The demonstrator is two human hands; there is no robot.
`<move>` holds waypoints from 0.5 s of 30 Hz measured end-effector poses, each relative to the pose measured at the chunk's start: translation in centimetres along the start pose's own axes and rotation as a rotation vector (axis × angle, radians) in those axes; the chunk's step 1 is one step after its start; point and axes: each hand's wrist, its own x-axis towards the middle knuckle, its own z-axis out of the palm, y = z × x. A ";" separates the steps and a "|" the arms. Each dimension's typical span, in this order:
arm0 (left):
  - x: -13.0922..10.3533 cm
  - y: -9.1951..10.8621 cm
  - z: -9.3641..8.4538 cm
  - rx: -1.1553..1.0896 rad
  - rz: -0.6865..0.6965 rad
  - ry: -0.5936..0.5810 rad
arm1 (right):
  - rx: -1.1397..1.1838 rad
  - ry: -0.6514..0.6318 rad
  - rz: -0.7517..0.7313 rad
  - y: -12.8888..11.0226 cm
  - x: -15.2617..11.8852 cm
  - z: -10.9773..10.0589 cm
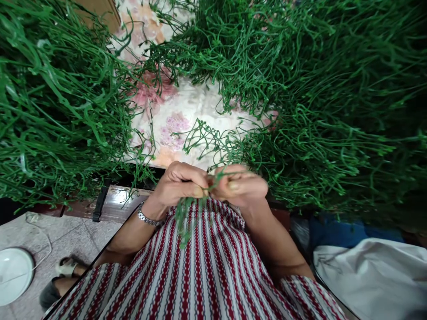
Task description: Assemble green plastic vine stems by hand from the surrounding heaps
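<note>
Close in front of my striped top, both hands meet over thin green plastic stems. My left hand, with a metal watch band at the wrist, pinches them between thumb and forefinger, and their branching ends hang below it, slightly blurred. Fingers curled, my right hand presses against the left and grips the same stems; a strand crosses over its thumb side. The exact spot where the fingers join is partly hidden. Just beyond the hands, several loose green stems lie on a floral tablecloth.
Large heaps of branching green stems cover the left and right of the table. A cardboard box stands at the far left. White cloth lies low on the right; a round white object is on the tiled floor, near another person's foot.
</note>
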 end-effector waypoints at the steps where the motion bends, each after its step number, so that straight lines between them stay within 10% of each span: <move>1: 0.0 0.2 -0.1 -0.024 0.030 0.030 | 0.006 -0.017 -0.007 -0.2 -0.1 -0.1; 15: 0.3 -0.6 1.2 0.718 0.265 0.267 | -0.937 0.400 -0.099 -0.6 -0.2 1.7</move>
